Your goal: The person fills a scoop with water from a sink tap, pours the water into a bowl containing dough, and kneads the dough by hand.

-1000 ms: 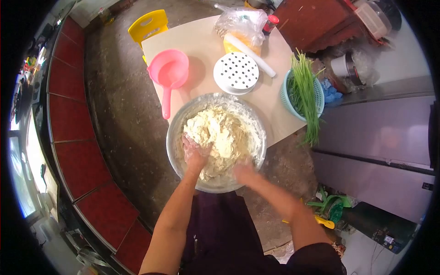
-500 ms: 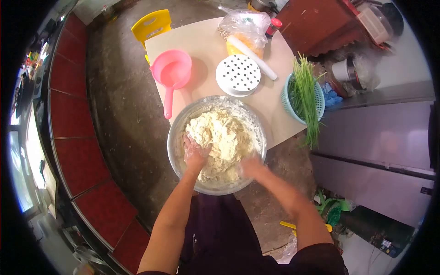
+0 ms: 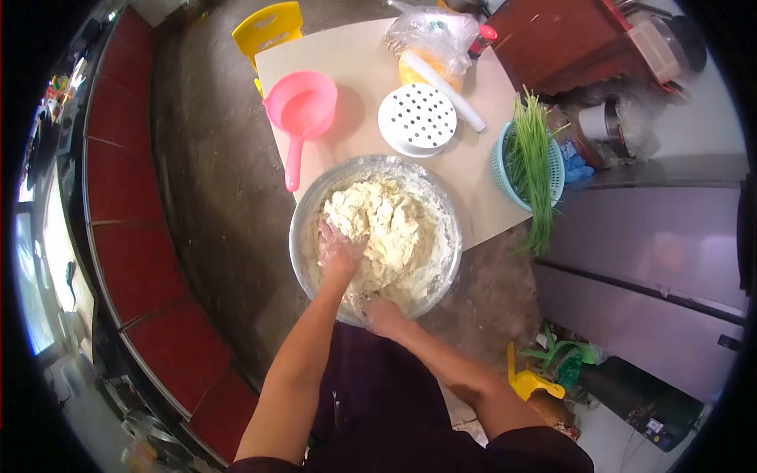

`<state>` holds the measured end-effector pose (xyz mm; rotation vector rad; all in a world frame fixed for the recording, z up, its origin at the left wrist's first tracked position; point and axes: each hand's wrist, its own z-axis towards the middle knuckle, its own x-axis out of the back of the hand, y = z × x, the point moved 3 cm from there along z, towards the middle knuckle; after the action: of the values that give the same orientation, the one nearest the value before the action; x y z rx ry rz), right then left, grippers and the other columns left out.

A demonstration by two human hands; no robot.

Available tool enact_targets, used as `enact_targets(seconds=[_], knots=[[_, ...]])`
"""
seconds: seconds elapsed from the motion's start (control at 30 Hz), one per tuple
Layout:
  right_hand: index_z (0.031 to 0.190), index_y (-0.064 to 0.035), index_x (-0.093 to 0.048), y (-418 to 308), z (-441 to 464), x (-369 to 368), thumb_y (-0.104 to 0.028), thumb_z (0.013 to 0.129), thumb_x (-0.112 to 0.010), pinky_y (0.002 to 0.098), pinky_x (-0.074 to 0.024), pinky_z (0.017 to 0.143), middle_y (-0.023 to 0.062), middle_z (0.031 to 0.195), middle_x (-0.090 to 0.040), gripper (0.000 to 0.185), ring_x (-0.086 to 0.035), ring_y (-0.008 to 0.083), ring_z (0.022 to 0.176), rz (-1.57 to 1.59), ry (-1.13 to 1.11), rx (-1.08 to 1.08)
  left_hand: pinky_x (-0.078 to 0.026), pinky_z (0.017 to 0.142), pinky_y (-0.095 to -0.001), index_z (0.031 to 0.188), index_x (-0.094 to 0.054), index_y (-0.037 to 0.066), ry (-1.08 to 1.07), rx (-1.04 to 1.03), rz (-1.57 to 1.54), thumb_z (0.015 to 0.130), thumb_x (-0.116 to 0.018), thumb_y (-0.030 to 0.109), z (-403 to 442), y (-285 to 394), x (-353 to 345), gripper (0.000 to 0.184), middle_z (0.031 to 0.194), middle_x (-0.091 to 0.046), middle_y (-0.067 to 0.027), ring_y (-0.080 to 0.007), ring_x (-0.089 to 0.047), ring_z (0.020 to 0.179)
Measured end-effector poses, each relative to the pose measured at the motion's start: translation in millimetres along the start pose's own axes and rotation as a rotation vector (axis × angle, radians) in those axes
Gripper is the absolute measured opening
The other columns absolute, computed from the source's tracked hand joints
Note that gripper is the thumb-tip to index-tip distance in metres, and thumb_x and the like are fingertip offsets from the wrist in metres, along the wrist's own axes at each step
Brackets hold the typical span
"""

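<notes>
A large metal bowl [image 3: 297, 260] holds a lumpy mass of pale dough [image 3: 378, 217], with flour caked on its inner wall. My left hand [image 3: 339, 251], dusted with flour, presses on the dough's left side with its fingers stretched out and apart. Down at the near side of the bowl is my right hand [image 3: 384, 315], its back towards me. Its fingers point inside the bowl by the dough's lower edge and are mostly hidden, so their grip does not show.
Behind the bowl, a table [image 3: 355, 134] bears a pink dipper [image 3: 303, 106], a white dotted lid-like disc [image 3: 424, 116], a white roll [image 3: 445, 91] and a plastic bag [image 3: 434, 31]. A blue basket [image 3: 498, 169] of long green stalks [image 3: 536, 165] sits at the right edge. A yellow chair [image 3: 268, 30] stands far left.
My right hand has moved left and nearer, from the bowl's right side to its near side. My left hand stays against the dough. The whole view has shifted slightly.
</notes>
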<state>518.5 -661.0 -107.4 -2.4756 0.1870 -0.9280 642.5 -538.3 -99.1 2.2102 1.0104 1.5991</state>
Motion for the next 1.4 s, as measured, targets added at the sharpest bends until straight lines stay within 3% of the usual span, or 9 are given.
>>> enact_targets(seconds=[0.23, 0.4, 0.53, 0.67, 0.8, 0.87, 0.93, 1.17, 1.4], knots=[[0.089, -0.0044, -0.067, 72, -8, 88, -0.016, 0.081, -0.052, 0.0475, -0.0478, 0.073, 0.0147, 0.095, -0.067, 0.021, -0.062, 0.0344, 0.089, -0.499, 0.001, 0.020, -0.038, 0.098, -0.0505, 0.143, -0.013, 0.000, -0.079, 0.065, 0.037, 0.074, -0.069, 0.046, -3, 1, 4, 0.100, 0.146, -0.022, -0.0207, -0.0396, -0.035, 0.127], [0.099, -0.0017, -0.063, 79, -23, 55, -0.014, 0.084, -0.055, 0.0424, -0.0496, 0.077, 0.0135, 0.103, -0.064, 0.021, -0.061, 0.0281, 0.094, 0.383, 0.550, -0.113, -0.036, 0.101, -0.0426, 0.139, -0.025, -0.003, -0.020, -0.140, -0.176, 0.076, -0.069, 0.041, 7, -32, -4, 0.089, 0.141, -0.031, -0.0237, -0.0359, -0.037, 0.128], [0.116, -0.0004, -0.056, 90, -16, 94, -0.018, 0.086, -0.059, 0.0379, -0.0471, 0.086, 0.0127, 0.120, -0.055, 0.035, -0.055, 0.0216, 0.106, 0.827, 0.853, -0.085, -0.036, 0.101, -0.0361, 0.135, -0.034, -0.005, 0.002, 0.133, -0.784, 0.074, -0.074, 0.034, -2, -46, 21, 0.083, 0.134, -0.041, -0.0244, -0.0307, -0.044, 0.123], [0.131, -0.0067, -0.047, 139, 46, 110, -0.023, 0.087, -0.058, 0.0353, -0.0402, 0.093, 0.0097, 0.129, -0.048, 0.048, -0.047, 0.0185, 0.114, 1.208, 0.541, -0.256, -0.037, 0.099, -0.0342, 0.135, -0.035, -0.005, 0.017, 0.254, -0.678, 0.071, -0.076, 0.036, 18, -59, -3, 0.086, 0.131, -0.045, -0.0213, -0.0287, -0.046, 0.121], [0.139, -0.0041, -0.035, 152, 107, 110, -0.029, 0.088, -0.054, 0.0294, -0.0341, 0.100, 0.0135, 0.132, -0.049, 0.060, -0.047, 0.0235, 0.118, 1.614, -0.007, -0.179, -0.042, 0.092, -0.0308, 0.135, -0.037, -0.002, -0.448, 0.400, -0.841, 0.068, -0.079, 0.033, 33, -9, 46, 0.087, 0.120, -0.055, -0.0151, -0.0229, -0.053, 0.109], [0.135, -0.0070, -0.041, 140, 96, 133, -0.035, 0.082, -0.061, 0.0337, -0.0363, 0.099, 0.0111, 0.129, -0.050, 0.063, -0.046, 0.0237, 0.119, 0.854, 0.173, -0.085, -0.047, 0.081, -0.0304, 0.133, -0.041, -0.001, -0.400, 0.277, -0.859, 0.065, -0.080, 0.022, 53, -25, 18, 0.081, 0.112, -0.060, -0.0115, -0.0193, -0.058, 0.098], [0.122, -0.0073, -0.056, 111, 100, 134, -0.034, 0.078, -0.064, 0.0326, -0.0379, 0.098, 0.0083, 0.122, -0.055, 0.052, -0.049, 0.0224, 0.115, 1.326, 0.090, -0.410, -0.049, 0.078, -0.0314, 0.131, -0.042, -0.002, -0.419, 0.181, -0.866, 0.065, -0.078, 0.015, 56, -8, 22, 0.077, 0.112, -0.060, -0.0109, -0.0185, -0.059, 0.095], [0.108, -0.0009, -0.063, 130, 106, 119, -0.022, 0.082, -0.061, 0.0319, -0.0428, 0.090, 0.0100, 0.108, -0.062, 0.034, -0.056, 0.0201, 0.102, 1.153, 0.143, -0.244, -0.045, 0.091, -0.0315, 0.129, -0.041, -0.009, -0.206, 0.139, -1.046, 0.061, -0.073, 0.006, 35, -26, 0, 0.077, 0.120, -0.055, -0.0156, -0.0211, -0.057, 0.104], [0.106, 0.0008, -0.063, 164, 65, 119, -0.023, 0.080, -0.059, 0.0305, -0.0444, 0.084, 0.0102, 0.104, -0.062, 0.035, -0.056, 0.0162, 0.097, 0.915, 0.091, -0.377, -0.037, 0.102, -0.0355, 0.130, -0.046, 0.003, 0.049, -0.072, -0.458, 0.055, -0.076, 0.017, -20, 17, 29, 0.082, 0.130, -0.047, -0.0220, -0.0347, -0.047, 0.120]])
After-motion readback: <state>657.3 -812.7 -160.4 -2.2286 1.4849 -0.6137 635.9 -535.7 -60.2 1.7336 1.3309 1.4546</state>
